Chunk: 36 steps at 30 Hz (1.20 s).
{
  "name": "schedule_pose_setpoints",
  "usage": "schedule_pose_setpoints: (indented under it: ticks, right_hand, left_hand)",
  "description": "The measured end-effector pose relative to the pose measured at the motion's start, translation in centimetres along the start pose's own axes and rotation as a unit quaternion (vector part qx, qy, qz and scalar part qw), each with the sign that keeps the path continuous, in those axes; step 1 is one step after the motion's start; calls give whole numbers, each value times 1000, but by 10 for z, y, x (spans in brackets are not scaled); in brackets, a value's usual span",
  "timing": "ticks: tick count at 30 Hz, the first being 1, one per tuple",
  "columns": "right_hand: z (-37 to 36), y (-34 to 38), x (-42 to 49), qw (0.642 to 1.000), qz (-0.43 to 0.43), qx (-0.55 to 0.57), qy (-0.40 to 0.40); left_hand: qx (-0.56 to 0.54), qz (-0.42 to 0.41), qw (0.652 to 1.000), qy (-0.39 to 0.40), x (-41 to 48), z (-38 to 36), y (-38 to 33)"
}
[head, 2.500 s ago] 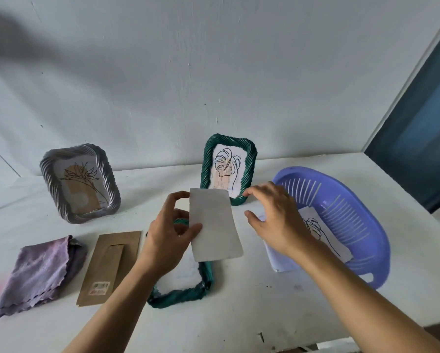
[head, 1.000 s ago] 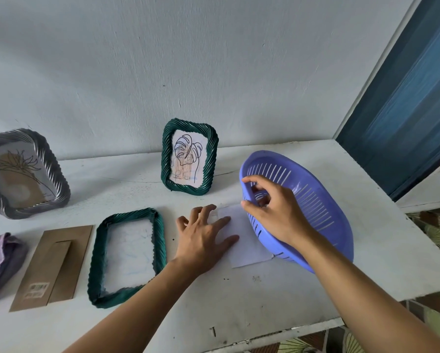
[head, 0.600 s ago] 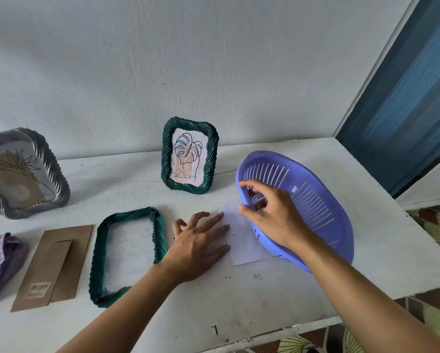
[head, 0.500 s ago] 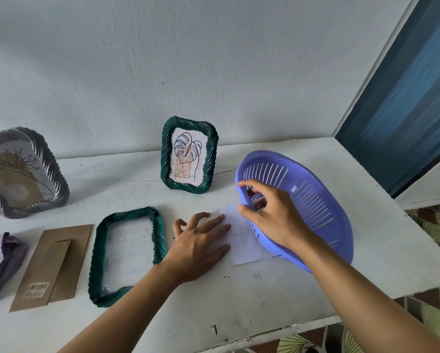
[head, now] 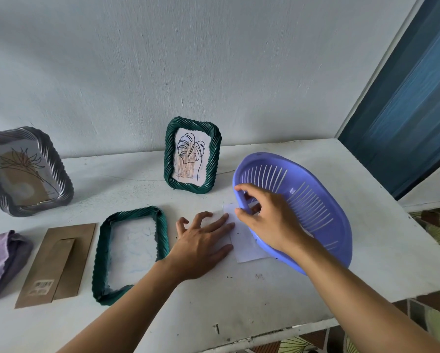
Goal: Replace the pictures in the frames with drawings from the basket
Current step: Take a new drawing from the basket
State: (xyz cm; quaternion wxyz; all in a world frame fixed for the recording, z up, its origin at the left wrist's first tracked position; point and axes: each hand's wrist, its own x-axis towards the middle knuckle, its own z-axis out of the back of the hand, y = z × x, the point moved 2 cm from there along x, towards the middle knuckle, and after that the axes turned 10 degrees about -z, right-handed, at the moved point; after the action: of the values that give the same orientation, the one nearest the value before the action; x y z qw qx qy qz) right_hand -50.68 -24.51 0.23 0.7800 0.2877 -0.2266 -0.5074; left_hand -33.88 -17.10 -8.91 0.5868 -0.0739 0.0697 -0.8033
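A purple plastic basket [head: 315, 200] is tipped up on its near edge at the right of the white table [head: 239, 296]. My right hand [head: 267, 220] grips the basket's left rim. A white sheet [head: 244, 248] lies flat on the table, partly under the basket. My left hand [head: 201, 240] rests flat with spread fingers on the sheet's left part. An empty green twisted frame [head: 130, 253] lies flat to the left of that hand. A second green frame [head: 192, 155] with a leaf drawing stands against the wall. A grey frame [head: 23, 171] with a flower picture stands at far left.
A brown cardboard frame backing [head: 56, 263] lies left of the empty frame. A purple cloth [head: 0, 261] sits at the far left edge. The table's front edge runs close below my arms. A dark blue panel [head: 412, 98] stands at the right.
My left hand laid the white sheet on the table and now presses it flat. My right hand took the basket's rim and tipped it up over the sheet; little has moved in the last half second.
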Motion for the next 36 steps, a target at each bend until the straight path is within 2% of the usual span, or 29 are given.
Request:
schedule_pose_setpoints:
  ticks: [6, 12, 18, 20, 25, 28, 31, 36]
  right_hand:
    - [-12, 0, -7, 999, 0, -51, 1]
    - [-12, -1, -7, 998, -21, -56, -6]
    - [-12, -1, -7, 998, -17, -57, -8]
    - [-12, -3, -5, 998, -34, -58, -3]
    - [-15, -19, 0, 996, -78, -26, 31]
    - [-13, -23, -1, 995, -94, 4, 20]
    - [-8, -24, 2, 992, -118, 43, -6]
    - [3, -20, 7, 981, -149, 121, -2]
  left_hand:
    - [-14, 3, 1000, 10, -4, -2, -1]
    - [-22, 18, 1000, 6, -7, -3, -4]
    - [-43, 14, 999, -29, -10, 3, -3]
    - [-49, 28, 996, -63, -11, 8, -2]
    - [-95, 93, 977, -169, -10, 34, -4]
    - [-179, 107, 950, -232, -2, 60, -13]
    - [-275, 112, 929, -220, 8, 73, -26]
    - [-283, 95, 934, -198, 23, 69, -34]
